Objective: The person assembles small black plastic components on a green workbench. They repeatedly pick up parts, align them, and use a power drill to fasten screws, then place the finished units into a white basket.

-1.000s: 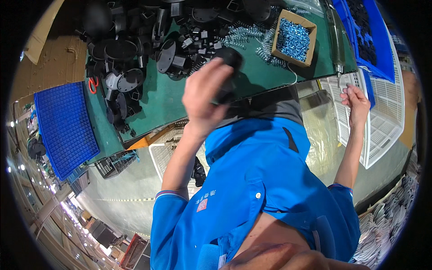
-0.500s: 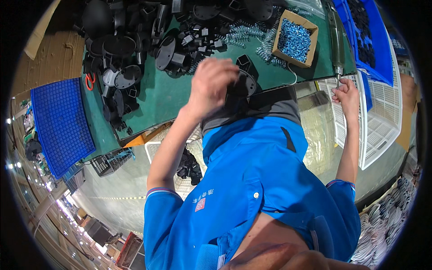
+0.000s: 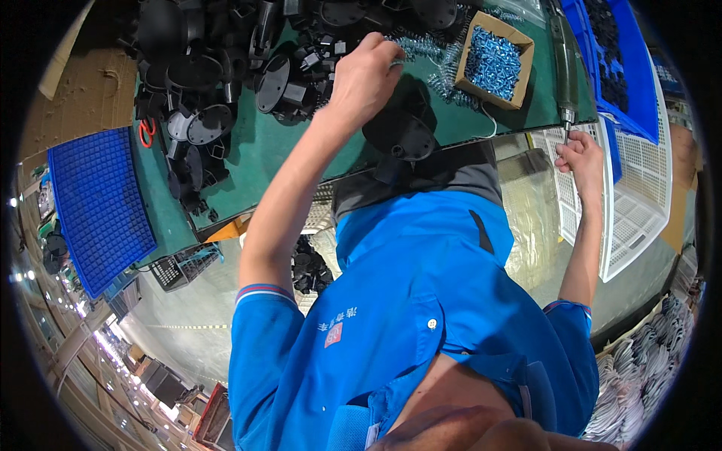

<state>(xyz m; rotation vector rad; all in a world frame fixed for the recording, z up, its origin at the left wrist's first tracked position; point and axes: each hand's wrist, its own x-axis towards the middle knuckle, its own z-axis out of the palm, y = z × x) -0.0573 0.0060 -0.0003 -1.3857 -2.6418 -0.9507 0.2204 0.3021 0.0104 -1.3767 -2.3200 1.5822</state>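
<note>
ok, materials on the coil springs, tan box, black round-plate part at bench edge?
Coil springs: metal wire, likely plated; bluish-silver glints.
Tan box: probably cardboard; matte, plain walls.
Black round-plate part: likely moulded plastic, low sheen; coated metal possible.

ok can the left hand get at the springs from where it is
Probably yes: the left hand is right beside the springs, and nothing seems to stand between them. Whether it touches them is hard to tell.
</note>
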